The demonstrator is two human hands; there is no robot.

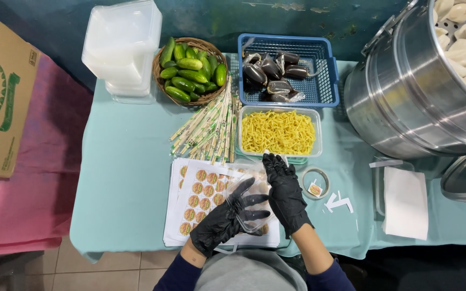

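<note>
Bag: clear thin plastic, held over the sticker sheets. Left hand cups it from below, fingers spread. Right hand pinches its upper edge. Looks light, limp, probably slick against gloves; best gripped at the mouth edge.

I see my left hand, in a black glove, lying palm up with its fingers spread toward the right. My right hand, gloved too, stands upright beside it, fingers pointing away. Dark blue sleeves cover both forearms.
</note>
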